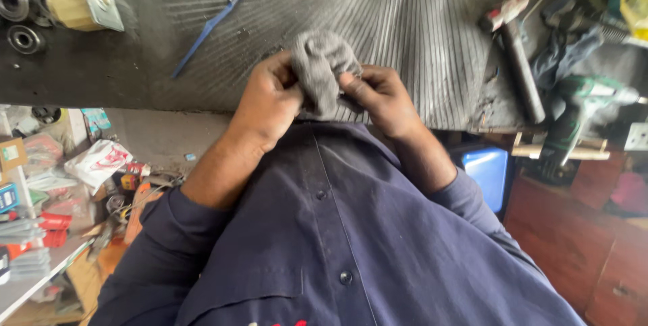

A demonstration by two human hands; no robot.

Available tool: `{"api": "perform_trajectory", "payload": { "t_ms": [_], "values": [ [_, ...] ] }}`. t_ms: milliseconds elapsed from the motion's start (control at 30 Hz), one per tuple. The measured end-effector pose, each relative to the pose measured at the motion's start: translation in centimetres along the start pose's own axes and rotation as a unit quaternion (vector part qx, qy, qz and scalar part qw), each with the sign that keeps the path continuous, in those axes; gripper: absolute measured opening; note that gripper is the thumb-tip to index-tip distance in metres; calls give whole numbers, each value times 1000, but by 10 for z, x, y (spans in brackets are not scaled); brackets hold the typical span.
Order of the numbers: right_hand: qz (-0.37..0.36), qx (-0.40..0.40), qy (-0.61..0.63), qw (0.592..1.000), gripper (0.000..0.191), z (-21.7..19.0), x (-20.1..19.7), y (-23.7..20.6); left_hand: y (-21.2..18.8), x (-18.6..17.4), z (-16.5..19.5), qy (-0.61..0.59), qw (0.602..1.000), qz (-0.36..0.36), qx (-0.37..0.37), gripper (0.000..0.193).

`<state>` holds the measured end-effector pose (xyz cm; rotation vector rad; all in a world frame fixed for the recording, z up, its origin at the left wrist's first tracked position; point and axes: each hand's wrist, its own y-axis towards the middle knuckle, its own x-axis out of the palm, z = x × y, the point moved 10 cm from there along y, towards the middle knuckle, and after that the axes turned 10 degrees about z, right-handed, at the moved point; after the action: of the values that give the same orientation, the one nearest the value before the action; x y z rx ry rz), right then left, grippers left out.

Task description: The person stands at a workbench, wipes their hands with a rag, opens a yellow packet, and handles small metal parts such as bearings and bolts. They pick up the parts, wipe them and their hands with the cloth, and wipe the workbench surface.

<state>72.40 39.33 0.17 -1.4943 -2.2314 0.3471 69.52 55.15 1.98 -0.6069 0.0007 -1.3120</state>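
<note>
At centre frame, a crumpled, dull grey rag (322, 69) is bunched between the left hand (268, 102) and right hand (379, 96), both sets of fingers pinching it.

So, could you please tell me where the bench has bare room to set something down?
The ribbed mat lies bare between the blue brush and the hammer, beyond both hands gripping the grey rag. Bearings crowd the far left; drill and cloth crowd the right.
</note>
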Motion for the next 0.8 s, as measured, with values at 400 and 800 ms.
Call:
{"api": "perform_trajectory", "payload": {
  "t_ms": [400, 800],
  "values": [
    [-92, -35, 359, 928, 25, -40, 24, -20, -35, 16, 41, 53, 968, 59, 239, 30],
    [13, -98, 95, 991, 31, -33, 2, -24, -38, 17, 33, 115, 963, 113, 215, 16]
  ]
}}
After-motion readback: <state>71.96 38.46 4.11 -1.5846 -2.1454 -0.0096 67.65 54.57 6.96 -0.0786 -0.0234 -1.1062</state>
